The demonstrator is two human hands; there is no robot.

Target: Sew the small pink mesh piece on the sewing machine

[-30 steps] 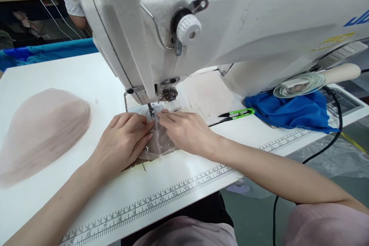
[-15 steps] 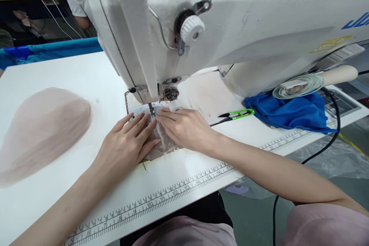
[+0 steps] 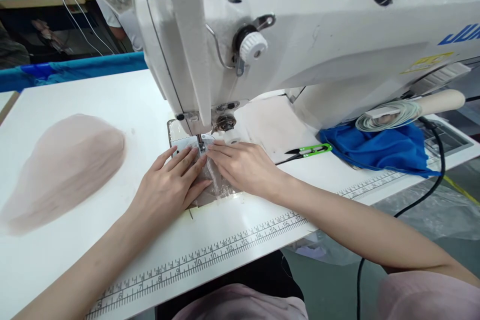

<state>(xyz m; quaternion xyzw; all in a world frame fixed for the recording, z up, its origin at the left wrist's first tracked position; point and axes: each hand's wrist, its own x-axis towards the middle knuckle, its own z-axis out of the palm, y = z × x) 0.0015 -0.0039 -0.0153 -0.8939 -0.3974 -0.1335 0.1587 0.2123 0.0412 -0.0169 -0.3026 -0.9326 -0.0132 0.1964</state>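
Note:
My left hand (image 3: 173,176) lies flat with fingers spread on a thin, see-through strip of fabric (image 3: 216,180) below the needle. Just right of the presser foot (image 3: 202,146), my right hand (image 3: 243,167) rests on the same strip, fingers stretched out side by side and fingertips close to the foot. Both hands touch the fabric, and they hide much of it. Above them stands the head of a white sewing machine (image 3: 318,40). A narrow pale band of the fabric runs between my hands toward the table's front edge.
A sheer beige fabric piece (image 3: 71,170) lies on the white table (image 3: 150,260) at left. To the right are pale fabric (image 3: 275,122), green thread snips (image 3: 311,150), blue cloth (image 3: 375,147) and a coil of cord (image 3: 390,112). Another person's sleeve (image 3: 108,10) shows behind.
My view has tilted slightly, so the machine and table sit a little lower and farther right in the picture. Both hands keep nearly the same pose on the fabric by the foot.

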